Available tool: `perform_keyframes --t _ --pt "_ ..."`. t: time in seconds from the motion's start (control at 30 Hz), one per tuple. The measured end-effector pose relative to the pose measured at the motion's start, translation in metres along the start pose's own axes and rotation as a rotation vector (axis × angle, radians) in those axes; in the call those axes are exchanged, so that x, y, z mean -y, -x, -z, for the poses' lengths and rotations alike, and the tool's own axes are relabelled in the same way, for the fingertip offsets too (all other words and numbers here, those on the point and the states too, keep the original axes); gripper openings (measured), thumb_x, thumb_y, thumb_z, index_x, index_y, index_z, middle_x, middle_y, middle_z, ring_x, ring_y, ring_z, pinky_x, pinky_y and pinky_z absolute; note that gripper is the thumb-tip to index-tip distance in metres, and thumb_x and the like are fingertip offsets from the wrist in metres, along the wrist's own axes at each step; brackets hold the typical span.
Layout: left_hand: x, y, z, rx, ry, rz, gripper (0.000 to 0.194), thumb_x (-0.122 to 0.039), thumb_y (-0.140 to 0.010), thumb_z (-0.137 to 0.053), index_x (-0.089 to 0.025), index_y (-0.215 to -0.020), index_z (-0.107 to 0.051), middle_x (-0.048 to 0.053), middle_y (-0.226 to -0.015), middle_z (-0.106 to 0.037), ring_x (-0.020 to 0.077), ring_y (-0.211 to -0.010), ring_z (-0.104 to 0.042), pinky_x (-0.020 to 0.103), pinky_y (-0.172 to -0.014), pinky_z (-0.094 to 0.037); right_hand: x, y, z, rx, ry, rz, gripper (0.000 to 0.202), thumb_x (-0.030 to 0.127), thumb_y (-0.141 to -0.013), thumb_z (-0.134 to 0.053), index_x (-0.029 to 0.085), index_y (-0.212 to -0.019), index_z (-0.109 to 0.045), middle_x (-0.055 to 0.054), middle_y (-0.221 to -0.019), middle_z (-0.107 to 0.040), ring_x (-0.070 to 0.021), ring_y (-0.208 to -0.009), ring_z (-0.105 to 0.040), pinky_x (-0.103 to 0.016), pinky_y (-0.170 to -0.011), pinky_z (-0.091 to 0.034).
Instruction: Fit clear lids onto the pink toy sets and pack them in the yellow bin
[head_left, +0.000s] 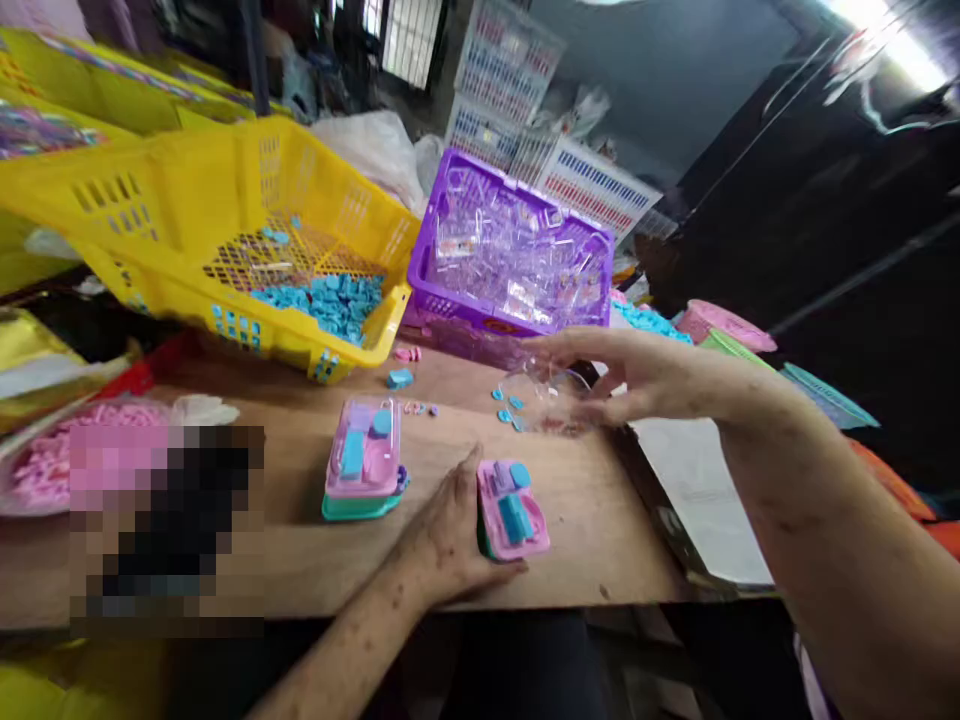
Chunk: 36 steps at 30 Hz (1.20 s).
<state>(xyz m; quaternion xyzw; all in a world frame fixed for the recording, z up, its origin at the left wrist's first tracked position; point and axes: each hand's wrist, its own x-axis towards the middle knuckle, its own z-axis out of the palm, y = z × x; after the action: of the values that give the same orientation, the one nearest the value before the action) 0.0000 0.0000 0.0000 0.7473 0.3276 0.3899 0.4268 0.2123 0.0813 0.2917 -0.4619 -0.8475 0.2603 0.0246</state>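
Observation:
Near the table's front edge, my left hand [457,535] is wrapped round a small pink and green box [495,495] with blue pieces in its top. To the right and farther back, my right hand [630,372] holds a clear plastic piece [551,395] between thumb and fingers; its outline is blurred. A second pink box [364,450] on a green base stands left of my left hand, with a clear cover over its blue pieces. Small blue pieces [504,415] lie on the table beside the clear piece.
A yellow basket [187,290] with blue parts stands at the back left. Behind my hands is a purple crate [510,322] of clear plastic parts. A plate of pink pieces [90,450] sits at the left, and an open cardboard box [697,500] at the right.

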Motion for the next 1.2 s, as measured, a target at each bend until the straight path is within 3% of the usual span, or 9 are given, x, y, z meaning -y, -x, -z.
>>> perform_keyframes --t 0.13,0.23,0.33,0.47,0.67,0.77,0.87,1.03,1.2 --pt "-0.003 0.000 0.000 -0.012 0.021 0.037 0.144 -0.044 -0.066 -0.108 -0.025 -0.177 -0.019 0.024 -0.179 -0.038 0.0490 -0.167 -0.041 0.069 -0.138 -0.037 -0.002 0.020 -0.044 0.148 -0.032 0.006 0.067 0.044 -0.089 -0.087 0.030 -0.154 -0.073 -0.012 -0.154 -0.066 -0.0340 -0.137 -0.069 -0.035 -0.085 -0.073" --pt "-0.004 -0.003 0.000 -0.025 0.037 -0.020 0.131 -0.044 -0.066 -0.107 -0.027 -0.172 -0.031 0.022 -0.174 -0.045 0.0492 -0.164 -0.044 0.070 -0.137 -0.038 -0.002 0.029 -0.070 0.145 0.001 0.014 0.072 0.038 -0.091 -0.085 0.036 -0.160 -0.066 -0.010 -0.168 -0.055 -0.0369 -0.157 -0.054 -0.046 -0.109 -0.067" --pt "-0.003 -0.005 -0.001 -0.060 0.052 -0.091 0.124 -0.042 -0.068 -0.105 -0.028 -0.169 -0.034 0.019 -0.171 -0.048 0.0472 -0.162 -0.047 0.069 -0.136 -0.039 0.002 0.029 -0.098 0.105 0.013 0.035 0.063 0.046 -0.098 -0.081 0.037 -0.158 -0.066 -0.010 -0.171 -0.054 -0.0384 -0.171 -0.035 -0.060 -0.130 -0.049" --pt "0.000 -0.006 -0.003 -0.074 0.080 -0.147 0.127 -0.044 -0.068 -0.105 -0.029 -0.170 -0.030 0.018 -0.170 -0.048 0.0447 -0.158 -0.051 0.066 -0.131 -0.045 0.008 0.026 -0.138 -0.112 0.046 0.052 0.034 0.047 -0.104 -0.073 0.025 -0.130 -0.076 -0.017 -0.149 -0.067 -0.0375 -0.156 -0.055 -0.059 -0.125 -0.051" --pt "-0.001 -0.006 -0.005 -0.099 0.030 -0.061 0.127 -0.043 -0.062 -0.106 -0.022 -0.165 -0.035 0.019 -0.156 -0.059 0.0454 -0.145 -0.062 0.066 -0.122 -0.055 0.011 0.026 -0.174 -0.287 0.117 -0.023 0.059 0.025 -0.090 -0.065 0.023 -0.150 -0.062 -0.016 -0.142 -0.066 -0.0332 -0.125 -0.072 -0.055 -0.108 -0.062" --pt "0.001 -0.007 -0.007 -0.083 0.003 -0.097 0.129 -0.045 -0.065 -0.104 -0.023 -0.167 -0.029 0.022 -0.159 -0.056 0.0473 -0.148 -0.060 0.069 -0.125 -0.052 0.010 0.024 -0.185 -0.471 0.166 -0.033 0.047 0.032 -0.101 -0.061 0.022 -0.146 -0.062 -0.017 -0.136 -0.069 -0.0341 -0.123 -0.073 -0.056 -0.108 -0.062" --pt "0.003 -0.006 -0.009 -0.095 -0.017 -0.091 0.136 -0.045 -0.063 -0.106 -0.025 -0.170 -0.024 0.024 -0.164 -0.051 0.0503 -0.154 -0.055 0.071 -0.128 -0.049 0.008 0.025 -0.182 -0.554 0.197 0.035 0.045 0.043 -0.110 -0.057 0.022 -0.150 -0.057 -0.017 -0.133 -0.073 -0.0348 -0.122 -0.075 -0.057 -0.106 -0.064" --pt "0.005 -0.005 -0.015 -0.108 -0.027 -0.090 0.141 -0.045 -0.063 -0.107 -0.023 -0.171 -0.020 0.024 -0.159 -0.055 0.0505 -0.148 -0.059 0.072 -0.123 -0.052 0.012 0.030 -0.162 -0.470 0.361 0.158 0.038 0.034 -0.109 -0.058 0.019 -0.144 -0.058 -0.020 -0.137 -0.072 -0.0379 -0.132 -0.071 -0.059 -0.113 -0.061" --pt "0.007 -0.006 -0.017 -0.142 -0.038 -0.142 0.139 -0.043 -0.064 -0.106 -0.024 -0.171 -0.018 0.024 -0.163 -0.051 0.0502 -0.150 -0.057 0.072 -0.125 -0.050 0.018 0.026 -0.166 -0.403 0.453 0.178 0.038 0.026 -0.107 -0.057 0.015 -0.144 -0.058 -0.022 -0.134 -0.069 -0.0384 -0.131 -0.070 -0.059 -0.113 -0.061"
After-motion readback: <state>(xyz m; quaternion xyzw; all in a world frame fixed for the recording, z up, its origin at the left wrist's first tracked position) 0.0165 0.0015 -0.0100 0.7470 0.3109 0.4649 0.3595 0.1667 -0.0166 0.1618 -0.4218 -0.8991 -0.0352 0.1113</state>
